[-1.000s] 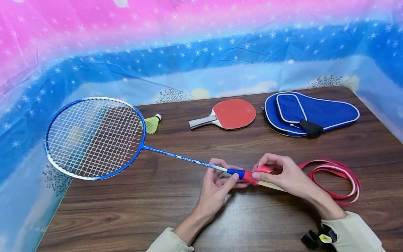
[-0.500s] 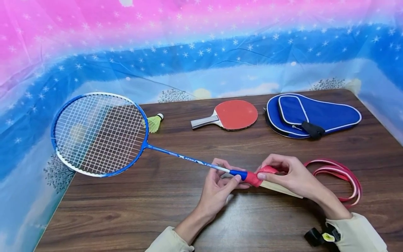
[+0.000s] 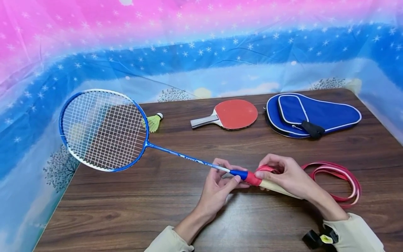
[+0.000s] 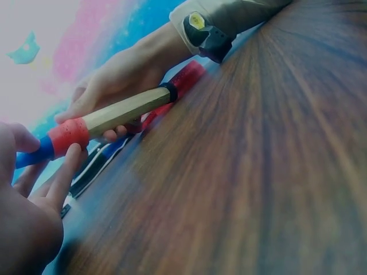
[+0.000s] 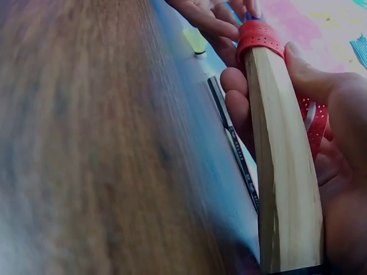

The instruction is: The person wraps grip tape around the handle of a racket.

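A blue and white badminton racket (image 3: pixel 176 154) is held up at a slant above the table, its head at the left. My left hand (image 3: pixel 217 189) pinches the blue cone (image 3: pixel 240 174) at the top of its handle between thumb and fingers. Red perforated grip tape (image 5: pixel 259 41) is wound round the upper part of the bare wooden handle (image 5: pixel 281 160). My right hand (image 3: pixel 288 176) holds the tape at the lower edge of the wrapping, fingers curled around the handle. From that hand the loose tape (image 3: pixel 354 185) trails into loops at the right.
Behind the hands on the brown table (image 3: pixel 126 217) lie a red table tennis bat (image 3: pixel 237 114) and a blue bat case (image 3: pixel 330 113). A yellow shuttlecock (image 3: pixel 154 122) lies beside the racket head. A patterned cloth (image 3: pixel 189 63) hangs round the table's back and left.
The racket head has swung slightly up and to the right. My right hand's fingers have shifted round the handle with the tape. My left hand keeps its grip at the cone.
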`<control>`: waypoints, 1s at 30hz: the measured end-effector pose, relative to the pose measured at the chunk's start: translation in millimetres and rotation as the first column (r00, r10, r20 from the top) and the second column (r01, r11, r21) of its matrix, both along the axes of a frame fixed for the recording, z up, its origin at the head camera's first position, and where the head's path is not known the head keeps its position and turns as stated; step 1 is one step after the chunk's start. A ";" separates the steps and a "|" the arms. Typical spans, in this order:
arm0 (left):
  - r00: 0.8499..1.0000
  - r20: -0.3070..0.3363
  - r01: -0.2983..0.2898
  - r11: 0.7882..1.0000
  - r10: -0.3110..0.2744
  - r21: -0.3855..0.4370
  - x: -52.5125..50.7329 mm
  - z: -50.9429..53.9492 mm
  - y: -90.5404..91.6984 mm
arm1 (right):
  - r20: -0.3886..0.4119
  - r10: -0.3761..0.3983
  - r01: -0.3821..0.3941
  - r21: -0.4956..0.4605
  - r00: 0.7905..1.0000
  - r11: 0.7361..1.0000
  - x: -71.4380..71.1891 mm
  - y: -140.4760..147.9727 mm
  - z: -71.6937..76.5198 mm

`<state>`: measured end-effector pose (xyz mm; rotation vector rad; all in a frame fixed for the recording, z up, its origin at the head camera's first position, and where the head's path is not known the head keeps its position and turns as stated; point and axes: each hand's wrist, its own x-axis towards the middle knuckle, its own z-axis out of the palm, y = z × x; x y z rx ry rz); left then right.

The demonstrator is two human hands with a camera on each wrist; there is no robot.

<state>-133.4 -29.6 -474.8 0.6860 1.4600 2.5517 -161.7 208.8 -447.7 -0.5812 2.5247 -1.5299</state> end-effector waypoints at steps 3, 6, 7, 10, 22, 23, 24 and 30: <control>1.000 0.016 -0.008 1.000 0.008 -0.006 -0.1 0.9 -0.5 | 0.020 0.001 0.000 -0.028 1.000 1.000 -0.2 -2.3 1.1; 0.998 0.052 -0.018 1.000 0.019 -0.013 -0.3 1.4 -1.0 | 0.019 0.004 -0.003 -0.049 1.000 0.999 0.6 -4.7 3.2; 0.998 0.064 -0.018 1.000 0.019 -0.013 -0.4 1.3 -1.0 | 0.014 0.005 -0.005 -0.056 1.000 0.998 1.2 -5.5 4.0; 0.996 0.081 -0.021 1.000 0.022 -0.012 -0.2 1.0 -0.6 | -0.019 -0.010 0.009 -0.072 1.000 0.997 3.4 -6.9 6.0; 0.999 0.036 -0.025 0.999 0.024 0.023 -0.4 -0.6 3.1 | -0.017 -0.095 0.095 -0.006 0.995 0.995 6.9 -7.5 2.4; 0.999 0.039 -0.028 0.999 0.027 0.021 -0.3 -0.5 3.0 | -0.008 -0.094 0.094 -0.006 0.996 0.996 6.7 -7.7 2.3; 0.998 0.046 -0.032 0.999 0.031 0.017 -0.2 -0.1 2.9 | -0.002 -0.090 0.090 -0.010 0.996 0.996 6.6 -7.7 2.5; 0.990 0.137 -0.035 0.998 0.029 0.047 0.5 -0.2 2.1 | -0.008 -0.074 0.073 -0.057 0.997 0.996 6.6 -9.6 3.5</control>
